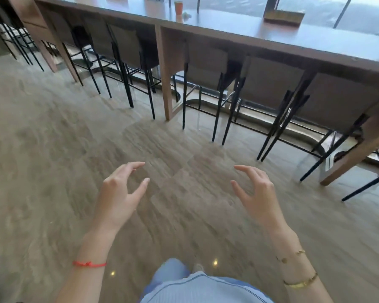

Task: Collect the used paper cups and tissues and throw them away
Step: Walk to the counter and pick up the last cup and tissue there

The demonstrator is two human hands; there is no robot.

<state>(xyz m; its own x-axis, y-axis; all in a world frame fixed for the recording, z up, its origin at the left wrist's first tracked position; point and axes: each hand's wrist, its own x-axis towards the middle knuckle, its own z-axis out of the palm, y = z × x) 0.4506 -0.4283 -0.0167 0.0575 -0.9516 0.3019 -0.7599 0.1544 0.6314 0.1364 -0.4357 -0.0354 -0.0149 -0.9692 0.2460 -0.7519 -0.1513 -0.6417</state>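
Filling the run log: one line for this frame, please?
phase: approach | left hand: open, empty | right hand: open, empty | paper cup: upright on counter, crumpled tissue beside it | nothing collected yet

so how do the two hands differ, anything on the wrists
The left hand has a thin red string bracelet on its wrist; the right hand has two gold bracelets. The left hand's fingers look a little more curled. Both are empty, open, and held above the floor.

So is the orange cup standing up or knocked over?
Standing up. The orange cup sits upright on the long counter, rim at the top.
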